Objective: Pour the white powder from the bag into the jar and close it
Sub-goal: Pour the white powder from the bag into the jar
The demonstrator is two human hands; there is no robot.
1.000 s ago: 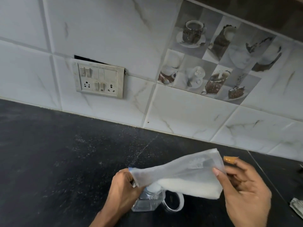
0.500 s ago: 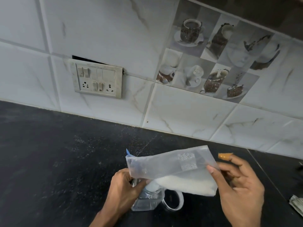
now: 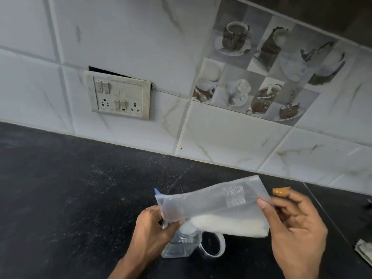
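Both hands pinch the translucent plastic bag (image 3: 211, 202) of white powder (image 3: 229, 225), left hand (image 3: 150, 232) at nine o'clock, right hand (image 3: 296, 224) at three, over the clear square jar (image 3: 181, 245).

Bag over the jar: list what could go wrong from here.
1. The bag mouth is wider than the jar neck, so powder may spill onto the dark counter.
2. Nothing grips the jar body; the left hand pinches the bag, so a nudge might tip it.
3. The lid lies close by and could catch spillage.
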